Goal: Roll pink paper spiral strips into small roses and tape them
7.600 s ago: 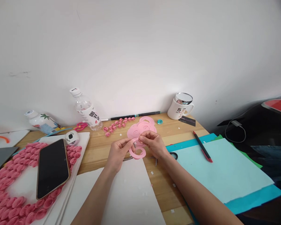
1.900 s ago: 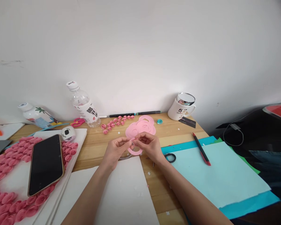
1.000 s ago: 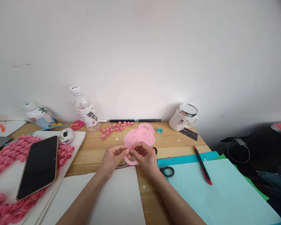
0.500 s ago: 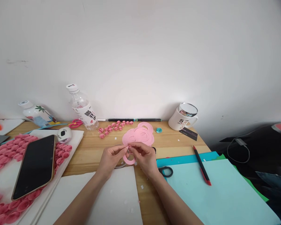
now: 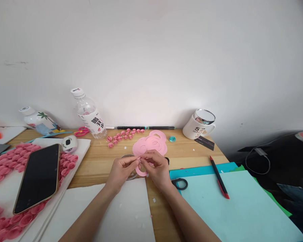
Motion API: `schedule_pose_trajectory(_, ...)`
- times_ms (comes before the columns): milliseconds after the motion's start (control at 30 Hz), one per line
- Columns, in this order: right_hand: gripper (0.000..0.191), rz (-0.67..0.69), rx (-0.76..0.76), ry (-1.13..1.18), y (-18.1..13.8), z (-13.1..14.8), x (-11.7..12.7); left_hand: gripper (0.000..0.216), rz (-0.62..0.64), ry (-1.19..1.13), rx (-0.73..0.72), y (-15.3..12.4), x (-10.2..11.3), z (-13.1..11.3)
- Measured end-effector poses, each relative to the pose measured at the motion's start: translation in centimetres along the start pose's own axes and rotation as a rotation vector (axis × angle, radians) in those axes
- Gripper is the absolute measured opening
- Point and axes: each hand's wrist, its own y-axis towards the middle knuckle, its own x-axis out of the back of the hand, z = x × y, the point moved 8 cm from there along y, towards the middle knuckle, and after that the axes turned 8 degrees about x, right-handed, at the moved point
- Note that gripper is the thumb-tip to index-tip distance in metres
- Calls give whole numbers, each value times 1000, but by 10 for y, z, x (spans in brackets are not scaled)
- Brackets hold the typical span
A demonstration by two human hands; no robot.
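Between the fingertips of both hands is a curved pink paper strip (image 5: pixel 141 172), its lower loop hanging below them. My left hand (image 5: pixel 119 173) pinches it from the left, and my right hand (image 5: pixel 158 170) pinches it from the right, thumbs and index fingers nearly meeting. The small end at the fingertips is mostly hidden. Just beyond the hands lies a pile of pink paper spirals (image 5: pixel 149 144). Several small rolled pink paper roses (image 5: pixel 119 138) sit behind and to the left. Under the hands, a clear ring (image 5: pixel 127 156), perhaps a tape roll, is partly covered.
Black-handled scissors (image 5: pixel 181 184) and a pen (image 5: pixel 218 178) lie by light-blue paper (image 5: pixel 232 208). A mug (image 5: pixel 197 125), card (image 5: pixel 204 143) and teal paper rose (image 5: pixel 172 138) stand behind. Leftward are a bottle (image 5: pixel 89 116), phone (image 5: pixel 37 178) and white board (image 5: pixel 5 193) with pink roses.
Both hands keep pinching the strip in nearly the same place. The strip's loop has shifted slightly, and its top end is now more hidden by the fingers. The view has moved a little.
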Motion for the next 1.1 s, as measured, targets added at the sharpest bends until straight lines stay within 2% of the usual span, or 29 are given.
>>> schedule_pose_trajectory(100, 10, -16, -31, 29, 0, -1, 1, 26, 0, 41, -33, 0, -1, -2)
schedule_pose_trajectory(300, 8, -56, -240, 178, -6, -20, 0, 26, -16, 38, -34, -1, -5, -1)
schedule_pose_trajectory(433, 3, -53, -154, 146, -2, -13, 2, 30, -42, 0, -14, -2, -4, 1)
schedule_pose_trajectory(533, 8, -25, -125, 127, -1, -9, 0, 34, -51, 5, -12, -3, -1, 1)
schedule_pose_trajectory(667, 16, 17, -152, 134, -4, -10, -5, 33, -60, 9, -16, -2, 1, 0)
schedule_pose_trajectory(833, 16, -17, -205, 125, -6, -14, -3, 29, -83, 48, -67, -3, 0, -4)
schedule_pose_trajectory(1000, 16, 2, -227, 230, -4, -15, -5, 23, -87, 117, -110, -6, 0, -11)
schedule_pose_trajectory(1100, 19, 15, -269, 304, -5, -18, -8, 29, -76, 129, -125, -6, 1, -13)
